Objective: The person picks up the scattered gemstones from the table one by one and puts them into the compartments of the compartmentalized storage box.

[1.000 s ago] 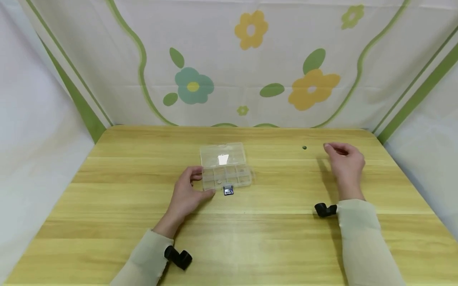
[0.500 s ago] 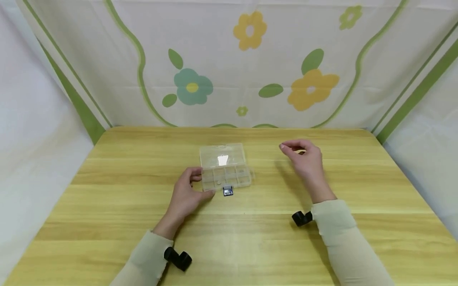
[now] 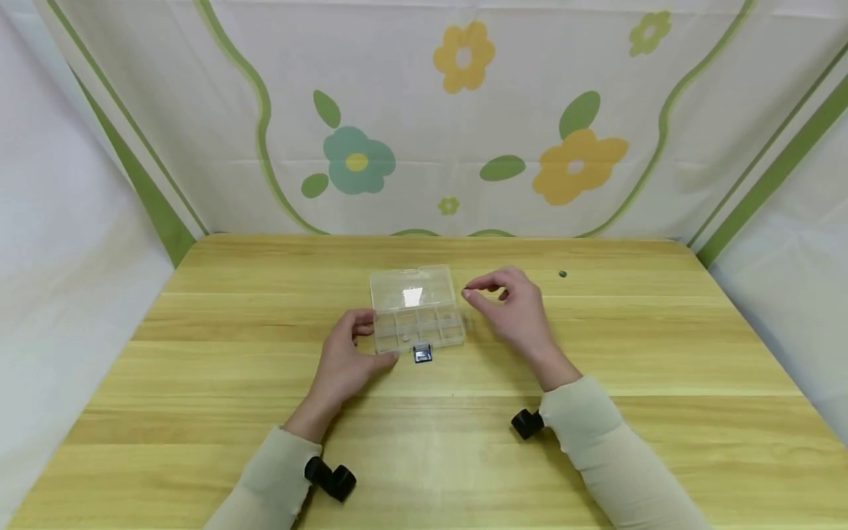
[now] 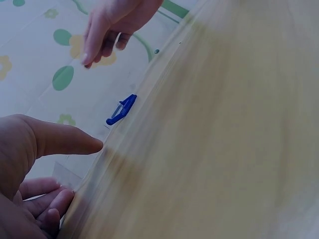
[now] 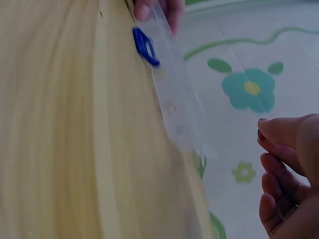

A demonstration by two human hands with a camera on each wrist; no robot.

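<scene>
A clear plastic compartment box (image 3: 429, 327) with its lid (image 3: 391, 289) raised toward the back lies on the table. My left hand (image 3: 346, 359) grips its left end, thumb at the front corner and fingers along the side. A blue latch (image 3: 422, 353) hangs at the front edge. Just right of the lid, my right hand (image 3: 513, 309) pinches a small dark piece (image 5: 260, 134) between thumb and index finger; its kind I cannot tell. The other fingers of that hand are curled. A small pale piece (image 3: 406, 338) lies in a front compartment.
A small dark-green piece (image 3: 562, 274) lies on the wooden table (image 3: 424, 456) at the back right, behind the right hand. A white curtain (image 3: 411, 88) with printed flowers stands along the table's back edge.
My right hand has moved left across the table, from the far right to beside the box, fingertips still pinched. The green piece, hidden midway, shows again. The left hand and box stay put.
</scene>
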